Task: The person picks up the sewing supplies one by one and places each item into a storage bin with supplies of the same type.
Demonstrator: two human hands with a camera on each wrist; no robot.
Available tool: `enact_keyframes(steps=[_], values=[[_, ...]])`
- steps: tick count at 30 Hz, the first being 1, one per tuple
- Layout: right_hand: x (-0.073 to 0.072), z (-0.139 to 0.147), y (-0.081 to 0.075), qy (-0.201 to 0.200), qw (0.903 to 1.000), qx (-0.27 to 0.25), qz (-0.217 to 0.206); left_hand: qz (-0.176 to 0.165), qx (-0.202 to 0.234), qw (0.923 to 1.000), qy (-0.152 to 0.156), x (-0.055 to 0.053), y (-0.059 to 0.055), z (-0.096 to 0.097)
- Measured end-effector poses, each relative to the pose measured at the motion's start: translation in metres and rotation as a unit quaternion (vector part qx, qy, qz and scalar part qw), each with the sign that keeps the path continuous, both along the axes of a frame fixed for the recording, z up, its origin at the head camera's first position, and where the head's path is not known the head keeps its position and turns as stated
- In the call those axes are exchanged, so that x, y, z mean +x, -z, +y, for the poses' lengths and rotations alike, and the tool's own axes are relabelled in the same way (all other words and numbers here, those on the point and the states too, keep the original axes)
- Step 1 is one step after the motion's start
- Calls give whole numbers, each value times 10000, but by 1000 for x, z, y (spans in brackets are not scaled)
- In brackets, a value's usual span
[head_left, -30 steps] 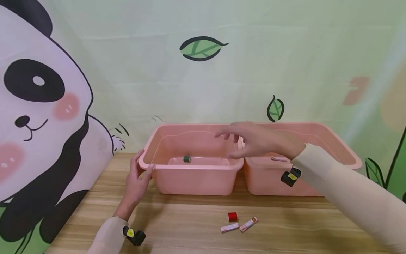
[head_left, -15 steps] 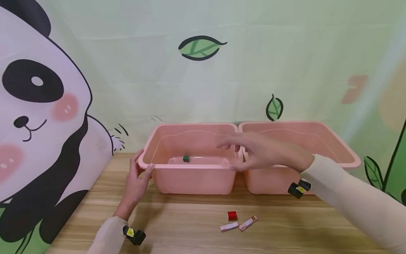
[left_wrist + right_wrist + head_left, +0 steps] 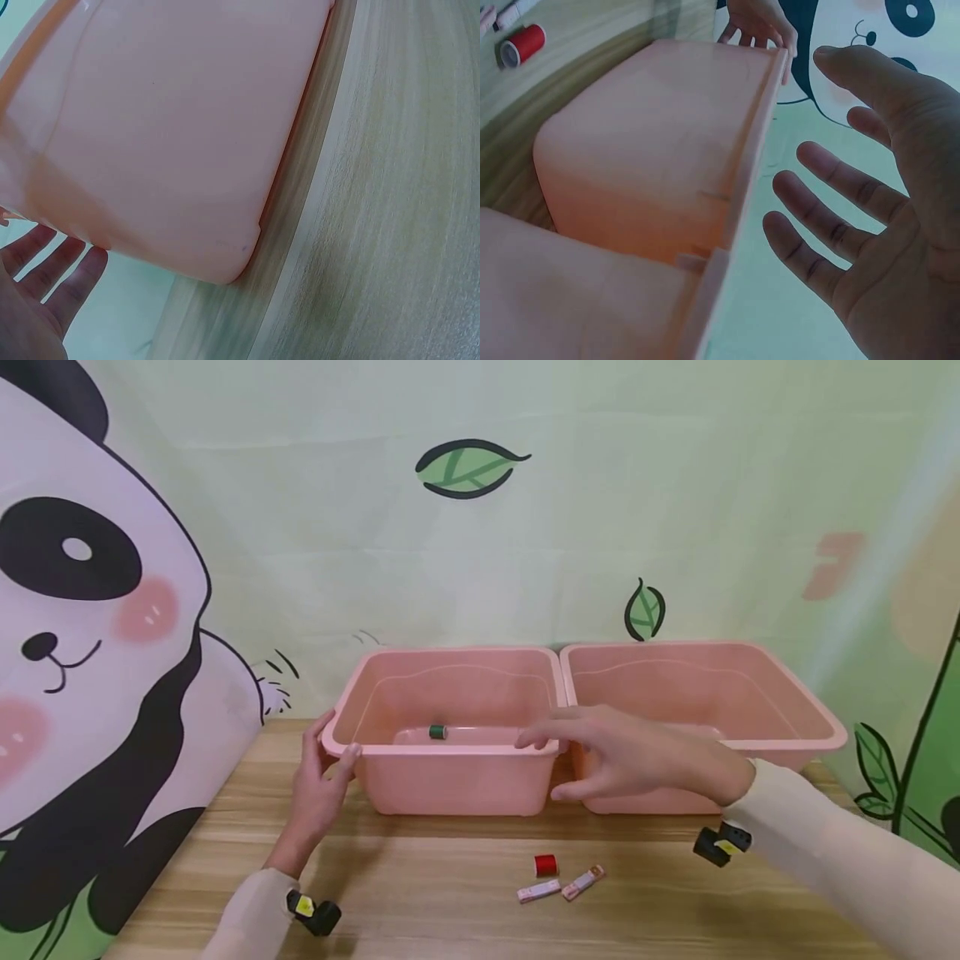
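My left hand (image 3: 318,802) grips the front left corner of the left pink plastic bin (image 3: 450,750), thumb on the rim and fingers along the outer side. In the left wrist view, several fingertips (image 3: 86,274) touch the bin's wall. My right hand (image 3: 637,747) hovers in front of where the two bins meet, fingers spread and holding nothing. Inside the left bin lies a green thread spool (image 3: 437,732). On the wood table (image 3: 420,893), below the right hand, lie a red thread spool (image 3: 546,866) and two small folded pale-pink patterned strips, one left (image 3: 538,892), one right (image 3: 583,882).
The right pink bin (image 3: 795,745) stands beside the left one, its front partly hidden by the right hand and forearm. Behind both hangs a pale green cloth backdrop (image 3: 337,527) printed with a panda and leaves.
My right hand has moved down and toward me, from over the bins to in front of their rims. The left hand keeps its grip; the view has shifted slightly.
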State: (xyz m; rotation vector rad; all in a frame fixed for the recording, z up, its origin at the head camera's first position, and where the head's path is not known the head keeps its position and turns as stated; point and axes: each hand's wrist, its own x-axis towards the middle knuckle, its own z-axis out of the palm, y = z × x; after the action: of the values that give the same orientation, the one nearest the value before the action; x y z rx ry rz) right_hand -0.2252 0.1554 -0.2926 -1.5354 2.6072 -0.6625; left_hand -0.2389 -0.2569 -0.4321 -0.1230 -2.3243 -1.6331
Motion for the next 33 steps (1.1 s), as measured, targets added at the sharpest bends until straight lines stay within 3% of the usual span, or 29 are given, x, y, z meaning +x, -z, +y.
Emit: enact_keyframes(steps=[9,17,27,33], values=[[12,1,17,17,9991,205,371,-10,8,10000,-7,0,0,-1],[15,-2,37,-102,9977,173,-647,-79,-37,10000,-17,1,0,-1],[10,-10,72,-375,9943,429,-900,-75,-17,10000,-23,-1,-1,-1],[9,-14,90,-294,9873,697,-1397,-136,21,9999,-7,-2,0,-2]])
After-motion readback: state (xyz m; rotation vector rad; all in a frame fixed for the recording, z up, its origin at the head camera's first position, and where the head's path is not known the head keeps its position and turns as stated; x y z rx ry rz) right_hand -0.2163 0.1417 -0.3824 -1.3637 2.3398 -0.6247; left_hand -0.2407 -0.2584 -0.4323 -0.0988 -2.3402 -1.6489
